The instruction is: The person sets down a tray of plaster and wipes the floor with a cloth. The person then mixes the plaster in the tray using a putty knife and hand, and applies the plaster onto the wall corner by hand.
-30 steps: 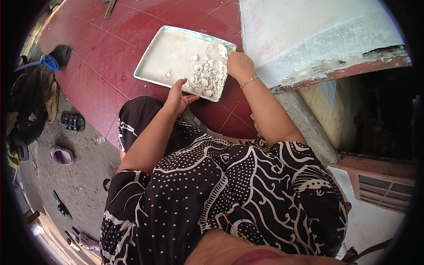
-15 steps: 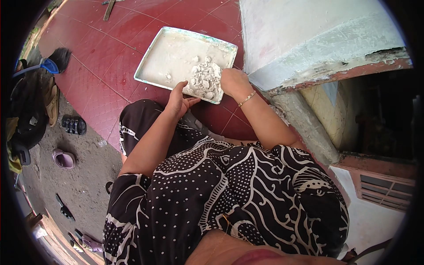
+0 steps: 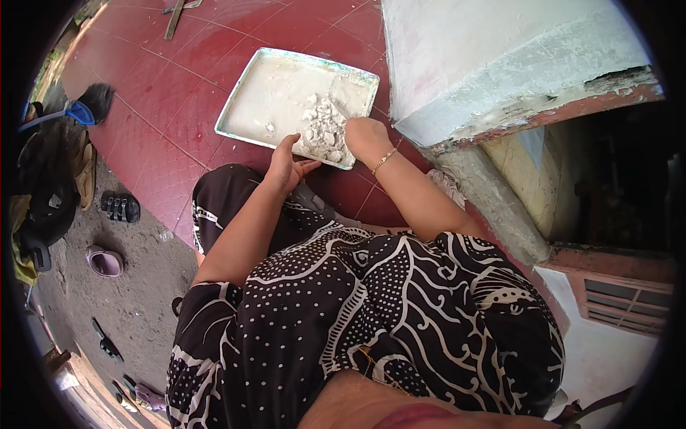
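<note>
A shallow white rectangular tray (image 3: 246,137), its rim stained green, rests at a slant on the red tiled floor. Broken lumps of whitish paste (image 3: 323,133) are heaped toward its near right corner, and a thin smeared layer covers the rest. My left hand (image 3: 287,166) grips the near rim, thumb over the edge and fingers below. Over the tray's right side, my right hand (image 3: 368,140) is closed around a thin, flat tool (image 3: 339,109) whose tip reaches into the lumps. The fist hides its handle, so I cannot tell its exact kind.
To the right stands a pale plastered wall block (image 3: 500,64) with a crumbling lower edge. A blue broom (image 3: 82,111), black sandals (image 3: 120,206) and a mauve clog (image 3: 105,262) lie to the left. Wooden strips (image 3: 174,21) are at the far edge.
My right hand has moved a little left, and the tool now shows among the lumps, which have shifted and spread. The left hand keeps its hold on the rim.
</note>
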A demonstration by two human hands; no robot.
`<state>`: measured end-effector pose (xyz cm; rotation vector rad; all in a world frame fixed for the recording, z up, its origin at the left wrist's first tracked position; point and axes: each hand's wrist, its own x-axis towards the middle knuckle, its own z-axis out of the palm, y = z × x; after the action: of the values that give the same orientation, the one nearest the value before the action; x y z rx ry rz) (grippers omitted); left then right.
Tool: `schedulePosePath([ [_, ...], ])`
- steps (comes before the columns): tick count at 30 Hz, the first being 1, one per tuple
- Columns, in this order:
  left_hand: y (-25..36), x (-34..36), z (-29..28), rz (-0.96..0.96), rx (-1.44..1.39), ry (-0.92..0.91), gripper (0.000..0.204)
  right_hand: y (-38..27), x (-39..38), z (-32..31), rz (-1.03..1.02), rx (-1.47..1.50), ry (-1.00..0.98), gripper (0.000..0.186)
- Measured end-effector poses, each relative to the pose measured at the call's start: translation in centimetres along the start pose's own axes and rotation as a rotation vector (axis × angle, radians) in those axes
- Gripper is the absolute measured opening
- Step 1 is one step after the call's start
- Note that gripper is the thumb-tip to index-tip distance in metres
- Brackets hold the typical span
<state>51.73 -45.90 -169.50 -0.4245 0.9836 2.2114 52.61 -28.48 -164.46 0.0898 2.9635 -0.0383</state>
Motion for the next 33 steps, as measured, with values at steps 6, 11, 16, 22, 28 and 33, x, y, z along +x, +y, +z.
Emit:
schedulePosePath([
  [6, -0.1, -0.5, 1.2, 0.022, 0.007, 0.009, 0.066, 2.9, 1.0, -2.8, 0.008, -0.029, 0.024, 0.020],
  [11, -1.2, 0.3, 1.5, 0.011, 0.015, -0.045, 0.064, 4.0, 6.2, -1.3, 0.097, 0.177, 0.108, 0.023],
  [16, -0.3, -0.5, 0.6, 0.014, 0.002, 0.006, 0.063, -1.9, 2.2, 0.5, -0.021, 0.160, -0.034, 0.022],
  [22, 0.6, 0.7, -2.8, -0.011, -0.028, -0.075, 0.064, -3.2, -3.1, 3.1, -0.121, 0.142, 0.113, 0.022],
  [28, 1.4, 0.1, -2.7, -0.003, -0.032, -0.001, 0.069, -3.3, -7.1, 0.2, -0.091, 0.089, 0.109, 0.027],
  [33, 0.1, 0.4, -1.9, 0.008, -0.006, 0.013, 0.056, -2.7, -5.3, 3.2, -0.073, 0.099, 0.094, 0.023],
])
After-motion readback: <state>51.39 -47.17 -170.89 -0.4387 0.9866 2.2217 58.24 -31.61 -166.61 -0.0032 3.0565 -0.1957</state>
